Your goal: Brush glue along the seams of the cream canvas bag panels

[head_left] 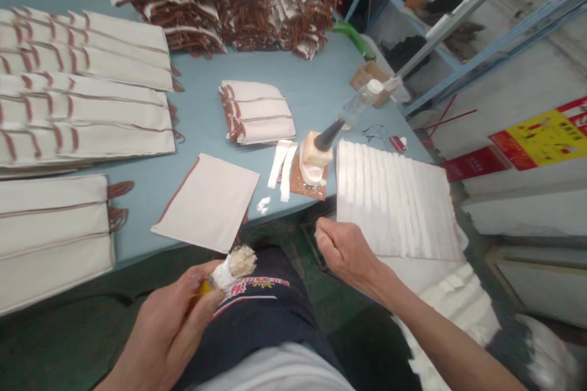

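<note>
My left hand [172,324] is closed round a glue brush [232,267] with a yellow handle and a white, glue-caked head of frayed bristles, held below the table's front edge. My right hand [343,250] is in a loose fist with the fingertips pinched together near the edge of the table; what it pinches, if anything, is too small to make out. A single flat cream cloth piece [208,201] lies at the table edge between my hands. A glue bottle [316,153] with a black nozzle stands on a brown pad just beyond my right hand.
The blue table [302,91] holds rows of cream cloth pieces with brown trim [82,98], a small stack [257,111], heaps of brown-trimmed bundles [220,0], white strips [282,165] and a white ribbed sheet [394,201]. A clear bottle [362,101] and a metal rack [458,18] stand to the right.
</note>
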The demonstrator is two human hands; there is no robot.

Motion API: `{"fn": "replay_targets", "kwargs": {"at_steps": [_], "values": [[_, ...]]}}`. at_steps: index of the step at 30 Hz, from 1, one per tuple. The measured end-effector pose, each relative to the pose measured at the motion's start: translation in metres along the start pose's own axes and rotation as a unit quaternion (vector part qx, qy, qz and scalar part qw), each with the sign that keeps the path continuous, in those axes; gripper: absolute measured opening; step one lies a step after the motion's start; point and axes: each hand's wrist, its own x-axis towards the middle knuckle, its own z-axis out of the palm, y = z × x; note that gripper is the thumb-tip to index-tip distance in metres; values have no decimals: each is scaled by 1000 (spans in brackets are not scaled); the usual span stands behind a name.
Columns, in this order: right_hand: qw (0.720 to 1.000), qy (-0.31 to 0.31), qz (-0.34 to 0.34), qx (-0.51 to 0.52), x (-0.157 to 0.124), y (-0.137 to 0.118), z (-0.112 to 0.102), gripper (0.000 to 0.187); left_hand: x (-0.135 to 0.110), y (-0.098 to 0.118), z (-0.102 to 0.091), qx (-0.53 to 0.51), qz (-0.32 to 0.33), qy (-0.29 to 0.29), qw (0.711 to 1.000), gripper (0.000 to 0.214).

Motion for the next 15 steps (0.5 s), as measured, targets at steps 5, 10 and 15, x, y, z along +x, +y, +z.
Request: {"fn": "replay_targets", "kwargs": {"at_steps": [5, 10, 15], "values": [[977, -175, 2, -122, -20, -27, 4, 24, 10, 7, 7, -42, -31, 27, 998, 36], [993, -78, -14, -89, -21, -47, -28, 11, 7, 5, 12, -40, -23, 30, 998, 40], [989, 50, -77, 120, -17, -73, -47, 7, 11, 0, 10, -12, 16, 31, 999, 36]]}}
